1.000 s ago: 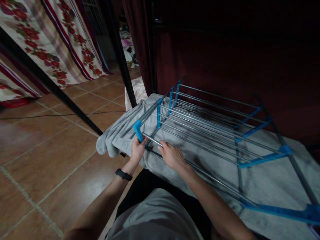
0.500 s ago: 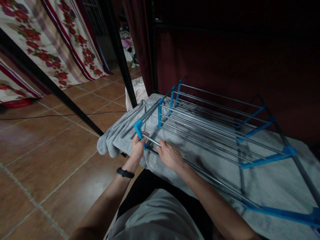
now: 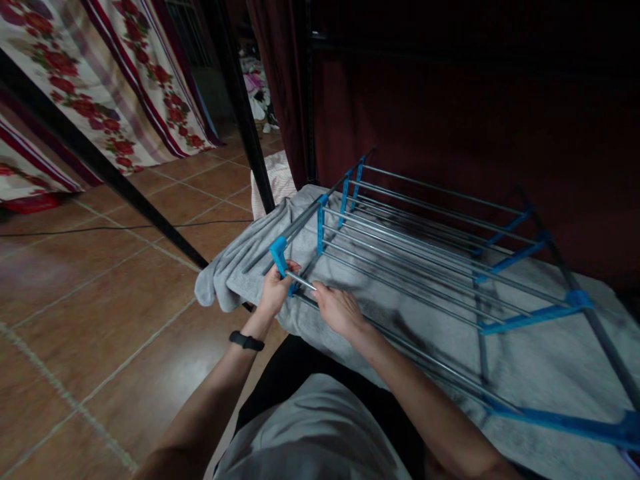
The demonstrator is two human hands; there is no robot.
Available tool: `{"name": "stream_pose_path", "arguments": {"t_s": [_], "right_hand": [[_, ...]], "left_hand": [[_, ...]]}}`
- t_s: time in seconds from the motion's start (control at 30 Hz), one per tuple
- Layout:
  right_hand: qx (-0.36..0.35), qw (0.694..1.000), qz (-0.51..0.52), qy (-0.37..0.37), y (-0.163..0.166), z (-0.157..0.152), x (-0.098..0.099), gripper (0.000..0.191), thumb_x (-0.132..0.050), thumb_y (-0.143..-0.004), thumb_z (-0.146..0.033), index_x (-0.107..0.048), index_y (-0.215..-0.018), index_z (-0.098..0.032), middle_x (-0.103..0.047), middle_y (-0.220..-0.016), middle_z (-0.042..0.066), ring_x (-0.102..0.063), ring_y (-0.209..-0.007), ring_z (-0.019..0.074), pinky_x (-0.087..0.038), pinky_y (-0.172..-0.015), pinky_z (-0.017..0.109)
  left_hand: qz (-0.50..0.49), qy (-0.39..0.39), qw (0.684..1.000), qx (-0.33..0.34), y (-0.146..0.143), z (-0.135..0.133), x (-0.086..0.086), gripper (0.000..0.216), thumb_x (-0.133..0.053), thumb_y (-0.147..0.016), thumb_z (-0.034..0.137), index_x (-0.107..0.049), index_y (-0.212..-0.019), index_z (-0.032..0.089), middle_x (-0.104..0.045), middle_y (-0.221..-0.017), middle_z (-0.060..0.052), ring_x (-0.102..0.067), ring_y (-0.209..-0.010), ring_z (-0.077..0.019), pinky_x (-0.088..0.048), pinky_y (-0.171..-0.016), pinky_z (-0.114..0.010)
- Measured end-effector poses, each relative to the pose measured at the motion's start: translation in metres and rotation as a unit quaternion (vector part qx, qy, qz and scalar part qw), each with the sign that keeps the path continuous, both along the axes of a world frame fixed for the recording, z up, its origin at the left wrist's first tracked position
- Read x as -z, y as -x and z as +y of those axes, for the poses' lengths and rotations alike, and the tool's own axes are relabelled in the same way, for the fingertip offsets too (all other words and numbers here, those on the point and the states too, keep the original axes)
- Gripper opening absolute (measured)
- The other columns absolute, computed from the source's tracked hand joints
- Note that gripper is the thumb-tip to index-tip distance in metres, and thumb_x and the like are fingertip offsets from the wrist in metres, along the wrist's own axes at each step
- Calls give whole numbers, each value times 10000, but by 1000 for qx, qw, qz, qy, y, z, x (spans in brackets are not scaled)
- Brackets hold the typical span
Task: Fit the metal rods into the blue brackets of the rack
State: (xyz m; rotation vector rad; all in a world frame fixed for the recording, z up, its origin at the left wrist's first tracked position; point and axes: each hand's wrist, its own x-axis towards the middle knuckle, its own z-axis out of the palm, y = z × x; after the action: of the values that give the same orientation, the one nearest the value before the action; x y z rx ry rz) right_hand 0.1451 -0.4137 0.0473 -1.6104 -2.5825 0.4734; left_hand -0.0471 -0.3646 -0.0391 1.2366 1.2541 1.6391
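Observation:
A metal drying rack (image 3: 410, 233) with blue plastic joints lies tilted on a grey blanket (image 3: 525, 360). My left hand (image 3: 275, 288), with a black band on its wrist, is closed around the blue end piece (image 3: 278, 255) at the rack's near left corner. My right hand (image 3: 337, 308) is closed on a thin steel rod (image 3: 300, 281) that runs into that end piece. Both hands sit close together at the rack's near corner.
A black diagonal pole (image 3: 100, 167) crosses the tiled floor (image 3: 100, 300) on the left. Flowered curtains (image 3: 100, 80) hang at the back left. A dark red curtain (image 3: 450, 100) stands behind the rack. A black cable lies on the tiles.
My right hand has slid a little left along the rod toward the blue end piece. The left hand keeps its hold and has barely moved.

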Motion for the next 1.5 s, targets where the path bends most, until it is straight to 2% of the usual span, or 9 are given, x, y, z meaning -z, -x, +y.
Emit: {"name": "stream_pose_path", "arguments": {"t_s": [0.13, 0.4, 0.5, 0.67, 0.8, 0.93, 1.2, 1.5], "right_hand": [[-4, 1000, 10, 5, -1, 2, 1, 397, -241, -1044, -387, -500, -1334, -306, -739, -1061, 47, -698, -921, 216, -445, -766, 309], [-17, 999, 30, 3, 1, 6, 2, 323, -268, -1040, -330, -538, -1193, -243, -708, -1124, 60, -679, -977, 215, -437, -743, 306], [-28, 999, 35, 0, 4, 2, 1, 320, -254, -1038, -327, -528, -1171, -230, -712, -1082, 64, -688, -925, 220, -443, -717, 310], [-45, 999, 27, -9, 6, -2, 12, 387, -205, -1039, -312, -486, -1292, -227, -710, -1071, 89, -690, -877, 229, -471, -734, 336], [-62, 998, 23, 2, 5, 0, 26, 494, -203, -1029, -274, -300, -1513, -302, -701, -1114, 93, -685, -900, 248, -499, -769, 381], [-76, 997, 28, 9, 2, 3, 28, 565, -231, -1011, -248, -196, -1569, -329, -695, -1122, 116, -677, -905, 269, -514, -797, 419], [-85, 995, 45, 16, -1, 3, 24, 576, -225, -1013, -272, -157, -1581, -332, -693, -1104, 133, -673, -894, 297, -527, -783, 455], [-69, 997, 42, 10, -3, 11, 24, 576, -226, -1010, -250, -181, -1581, -310, -687, -1131, 147, -674, -919, 306, -519, -821, 472]], "left_hand": [[16, 5, 1000, 25, 3, 1, 0, 270, -735, -727, 309, -658, -952, 182, -694, -976, -58, -646, -908, -199, -513, -841, -333], [30, 10, 999, 35, 0, 0, -4, 249, -747, -727, 331, -628, -895, 191, -653, -849, -24, -603, -798, -170, -493, -769, -299], [29, 14, 999, 34, 1, 2, -4, 258, -726, -752, 363, -618, -912, 191, -636, -842, -19, -591, -768, -163, -491, -739, -296], [54, 29, 997, 51, 10, 4, 3, 317, -765, -718, 385, -642, -933, 187, -652, -902, -34, -608, -820, -182, -494, -751, -306], [76, 46, 993, 74, 18, 2, 15, 367, -815, -632, 394, -659, -890, 184, -667, -877, -31, -624, -834, -204, -508, -802, -337], [81, 67, 990, 90, 21, 0, 24, 343, -810, -609, 391, -668, -842, 182, -677, -827, -26, -622, -787, -200, -518, -803, -347], [28, 87, 992, 83, 10, -2, 32, 293, -724, -710, 378, -665, -919, 182, -652, -790, -22, -596, -730, -180, -493, -720, -313], [5, 91, 994, 63, 10, 2, 40, 324, -748, -694, 392, -659, -928, 185, -652, -859, -33, -588, -787, -191, -484, -753, -325]]}}
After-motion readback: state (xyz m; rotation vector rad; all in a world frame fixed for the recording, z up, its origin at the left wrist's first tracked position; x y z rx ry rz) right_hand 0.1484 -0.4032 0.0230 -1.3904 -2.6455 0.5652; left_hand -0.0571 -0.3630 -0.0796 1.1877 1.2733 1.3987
